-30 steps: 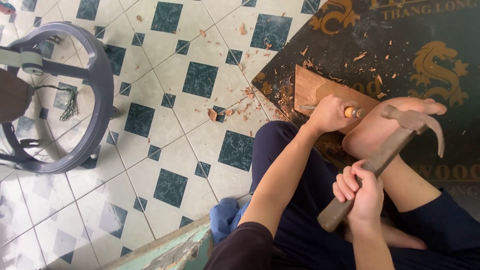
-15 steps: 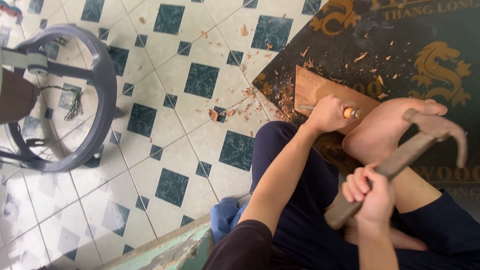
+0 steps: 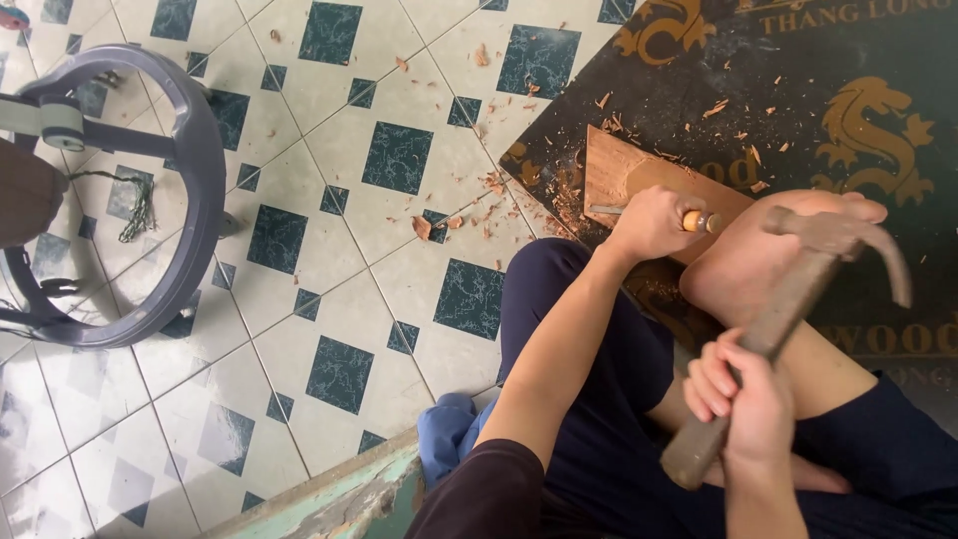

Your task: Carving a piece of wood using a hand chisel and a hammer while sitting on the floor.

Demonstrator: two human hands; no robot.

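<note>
The left hand [image 3: 649, 222] is clenched around a chisel [image 3: 699, 221] lying on the wood block [image 3: 639, 180], its axis running 9-to-3. The right hand [image 3: 748, 399] grips the hammer [image 3: 788, 299], whose handle rises toward 1 o'clock, head just at 3 o'clock of the chisel's butt.

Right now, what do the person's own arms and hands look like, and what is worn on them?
Both hands are bare: no gloves, rings or watch can be seen. The left hand ends a long forearm that is uncovered up to a dark maroon sleeve near the upper arm. The right hand and its forearm are also uncovered; any sleeve there lies outside the picture. No markings show.
</note>
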